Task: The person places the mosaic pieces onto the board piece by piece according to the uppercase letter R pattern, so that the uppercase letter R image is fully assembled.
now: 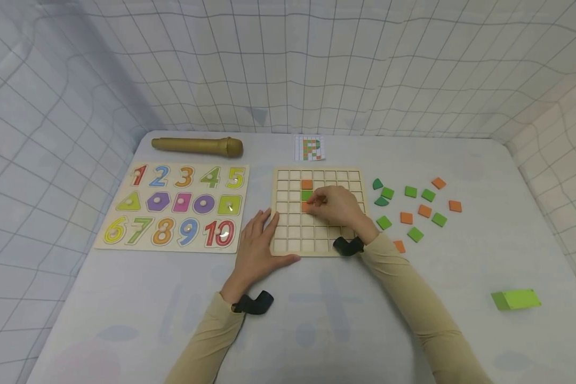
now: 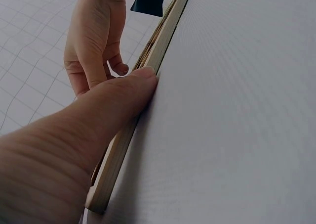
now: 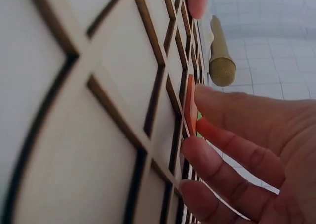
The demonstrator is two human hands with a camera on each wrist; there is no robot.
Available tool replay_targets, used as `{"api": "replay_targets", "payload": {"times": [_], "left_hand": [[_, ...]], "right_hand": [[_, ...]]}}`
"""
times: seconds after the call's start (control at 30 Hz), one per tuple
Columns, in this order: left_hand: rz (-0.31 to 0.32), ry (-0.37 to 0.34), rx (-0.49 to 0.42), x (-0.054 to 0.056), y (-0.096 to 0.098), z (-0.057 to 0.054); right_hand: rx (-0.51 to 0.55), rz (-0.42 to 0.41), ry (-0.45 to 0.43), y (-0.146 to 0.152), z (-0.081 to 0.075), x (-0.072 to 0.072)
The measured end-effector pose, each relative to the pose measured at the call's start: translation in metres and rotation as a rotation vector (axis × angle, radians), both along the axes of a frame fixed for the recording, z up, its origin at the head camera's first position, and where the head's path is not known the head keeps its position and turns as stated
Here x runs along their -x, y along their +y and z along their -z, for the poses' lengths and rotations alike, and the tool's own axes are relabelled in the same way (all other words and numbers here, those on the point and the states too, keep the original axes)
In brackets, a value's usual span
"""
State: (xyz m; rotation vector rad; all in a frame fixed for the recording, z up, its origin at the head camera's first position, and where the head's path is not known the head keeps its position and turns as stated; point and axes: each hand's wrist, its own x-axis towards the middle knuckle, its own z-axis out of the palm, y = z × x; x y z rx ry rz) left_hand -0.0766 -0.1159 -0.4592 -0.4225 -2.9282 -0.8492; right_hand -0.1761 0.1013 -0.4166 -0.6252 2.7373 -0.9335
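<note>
A wooden grid board (image 1: 280,166) lies on the table. Down one of its columns run an orange tile (image 1: 306,184) and a green tile (image 1: 306,196). Just below them, thumb and fingers of my right hand (image 1: 337,207) pinch another orange tile (image 3: 190,103) at a grid cell; in the right wrist view it looks slightly tilted against the dividers. My left hand (image 1: 257,248) rests at the board's near left corner, fingers spread along the left side and thumb (image 2: 133,88) against the front edge. The right hand covers part of the grid.
Right of the board lie several loose green tiles (image 1: 415,234) and orange tiles (image 1: 406,217), plus dark green quarter-round pieces (image 1: 377,184). A number puzzle (image 1: 173,207) is at left, a gold microphone (image 1: 197,146) behind it. A pattern card (image 1: 310,148) and a green block (image 1: 516,300) also lie there.
</note>
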Motion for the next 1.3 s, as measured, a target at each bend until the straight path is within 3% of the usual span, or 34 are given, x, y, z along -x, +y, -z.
{"api": "replay_targets", "payload": {"times": [0.2,0.37,0.83,1.13,1.3], "left_hand": [[0.004,-0.008,0.000,-0.001,0.001,0.000],[0.005,-0.009,-0.001,-0.001,0.002,0.001],[0.008,-0.007,-0.008,-0.001,0.001,0.000],[0.003,0.003,0.000,0.000,0.000,0.001],[0.004,0.008,-0.006,0.000,0.001,-0.001]], "right_hand": [[0.048,-0.008,0.004,0.009,-0.002,0.000],[0.076,0.049,0.052,0.022,-0.006,0.002],[0.197,0.344,0.291,0.072,-0.010,0.011],[0.187,0.554,0.321,0.100,-0.012,0.013],[0.162,0.596,0.313,0.114,-0.011,0.011]]}}
